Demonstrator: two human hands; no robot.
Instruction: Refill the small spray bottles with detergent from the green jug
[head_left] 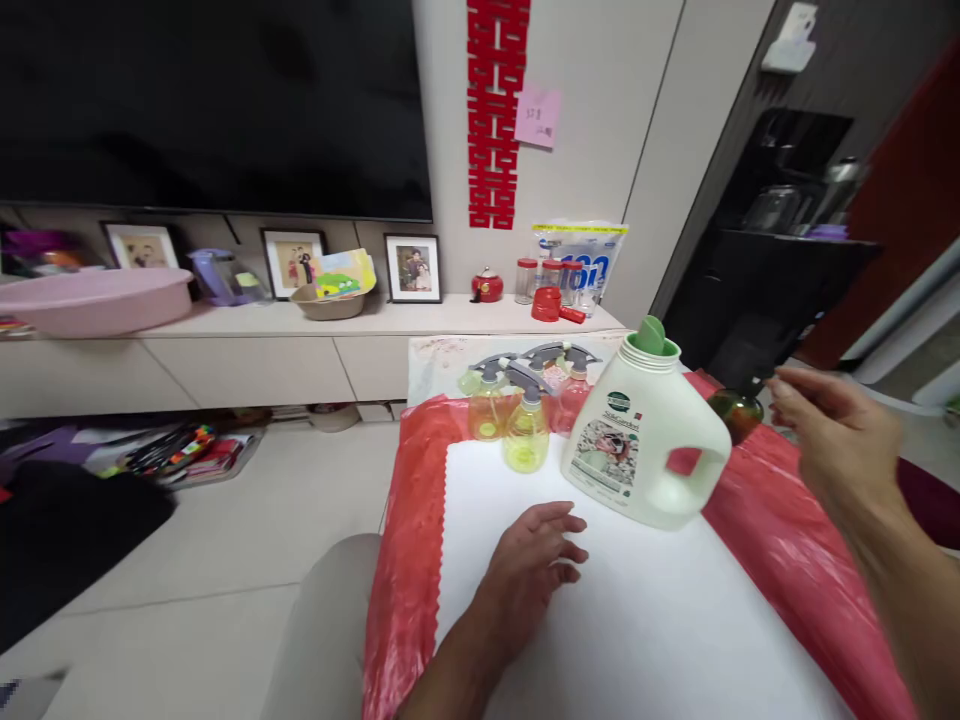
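While a television (210, 100) hangs beyond white sheet (660, 600), left grip (529, 570) spreads empty; right grip's (840, 430) unclear.

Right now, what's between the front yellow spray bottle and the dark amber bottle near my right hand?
In the head view, the big pale green jug stands between the front yellow spray bottle and the dark amber bottle.

A pink basin (97, 308) and three framed photos (415, 270) stand on a low cabinet (247, 372), below a black television (210, 105). On the wall (592, 130) hangs a red paper decoration (493, 118), with a pink note (538, 117) beside it.
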